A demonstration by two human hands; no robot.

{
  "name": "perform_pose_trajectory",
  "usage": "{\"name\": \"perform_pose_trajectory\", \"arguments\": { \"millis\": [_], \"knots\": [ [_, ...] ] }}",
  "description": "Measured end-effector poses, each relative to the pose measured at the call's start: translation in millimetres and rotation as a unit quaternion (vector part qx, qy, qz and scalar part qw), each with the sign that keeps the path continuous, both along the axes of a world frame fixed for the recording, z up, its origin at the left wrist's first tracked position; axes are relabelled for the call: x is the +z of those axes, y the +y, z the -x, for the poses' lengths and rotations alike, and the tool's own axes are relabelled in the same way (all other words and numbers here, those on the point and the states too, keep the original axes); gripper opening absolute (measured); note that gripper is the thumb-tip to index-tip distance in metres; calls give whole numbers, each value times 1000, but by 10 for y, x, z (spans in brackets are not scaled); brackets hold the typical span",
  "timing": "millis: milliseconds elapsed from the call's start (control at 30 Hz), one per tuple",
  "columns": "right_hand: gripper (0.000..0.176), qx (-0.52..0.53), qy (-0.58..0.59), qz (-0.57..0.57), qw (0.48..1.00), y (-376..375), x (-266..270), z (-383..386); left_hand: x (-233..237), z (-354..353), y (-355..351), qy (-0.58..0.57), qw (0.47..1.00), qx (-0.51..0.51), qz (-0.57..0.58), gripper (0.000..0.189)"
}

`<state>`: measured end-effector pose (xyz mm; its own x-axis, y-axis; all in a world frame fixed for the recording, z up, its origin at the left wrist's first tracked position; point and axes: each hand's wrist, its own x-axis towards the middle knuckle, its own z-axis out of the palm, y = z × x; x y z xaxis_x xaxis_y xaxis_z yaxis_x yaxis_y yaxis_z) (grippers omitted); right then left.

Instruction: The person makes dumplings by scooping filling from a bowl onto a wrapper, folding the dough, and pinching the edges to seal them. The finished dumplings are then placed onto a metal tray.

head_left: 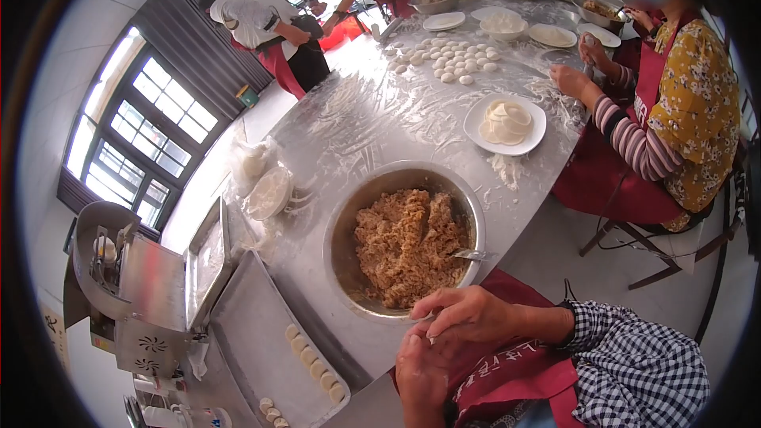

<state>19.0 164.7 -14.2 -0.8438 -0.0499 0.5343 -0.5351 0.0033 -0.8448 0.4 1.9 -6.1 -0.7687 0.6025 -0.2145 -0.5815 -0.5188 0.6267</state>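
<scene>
My right hand (464,313) and my left hand (422,368) meet at the near edge of the table, fingers bent and pressed together. Between them they pinch a dumpling (432,340); only a pale bit of dough shows and the rest is hidden. Just beyond my hands stands a large steel bowl (339,281) of brown minced filling (404,242), with a metal utensil (473,254) leaning at its right rim. To the left lies a metal tray (254,317) with a row of dumplings (311,361) along one side. A white plate (476,127) behind the bowl bears stacked round wrappers (506,121).
Many round dough pieces (456,59) lie on the floured table (317,150). A metal machine (151,301) stands left beside another tray (208,261). A seated co-worker (690,103) works at right; another person (269,24) stands at the far side. Plates and bowls (434,1) crowd the back.
</scene>
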Motion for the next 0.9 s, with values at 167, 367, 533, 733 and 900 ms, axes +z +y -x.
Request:
{"name": "perform_pose_trajectory", "arguments": {
  "millis": [167, 367, 533, 733, 900],
  "knots": [
    [15, -32, 23, -27, 999, -15, 17, 13, 26, -7, 17, -19, 1000, 19, 1, 25],
    [11, -68, 55, -63, 994, -26, 17, 20, 98, -20, 59, -13, 999, 28, 28, 25],
    [12, -84, 82, -62, 991, -30, 57, 22, 66, -6, 42, 3, 999, 30, 21, 28],
    [10, -86, 94, -85, 988, -40, 19, 38, 86, 6, 29, -40, 999, -1, -4, 30],
    [11, -77, 109, -76, 988, -37, 38, 38, 5, 3, 4, -12, 1000, 4, 21, 35]
  ]
}}
